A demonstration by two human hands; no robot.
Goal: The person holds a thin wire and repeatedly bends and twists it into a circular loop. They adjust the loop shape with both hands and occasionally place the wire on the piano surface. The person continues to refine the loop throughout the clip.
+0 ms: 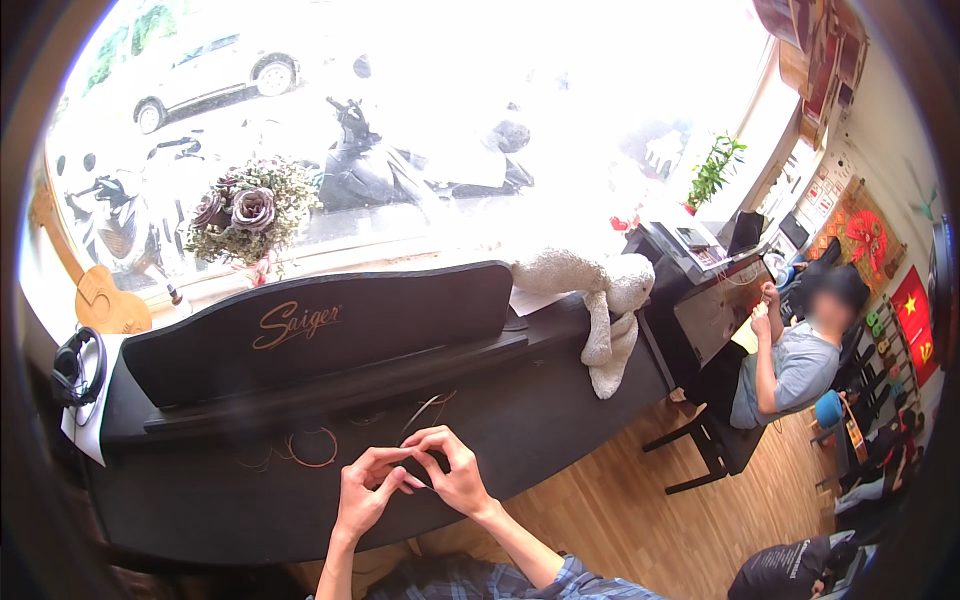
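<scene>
My left hand and my right hand meet over the front of a black piano lid. Both are closed in a pinch, fingertips nearly touching. A thin, pale string, like a guitar string, rises from between the fingers and curves up to the right. Its ends are too fine to follow, and the fingers hide where it is gripped. Left of my hands, a copper-coloured coil of string lies on the lid, with fainter loops beside it.
Behind the lid stands the piano's black music rest. A grey plush toy droops over its right end. Headphones and a small guitar are at the left, dried flowers by the window. At right, a person sits holding yellow paper.
</scene>
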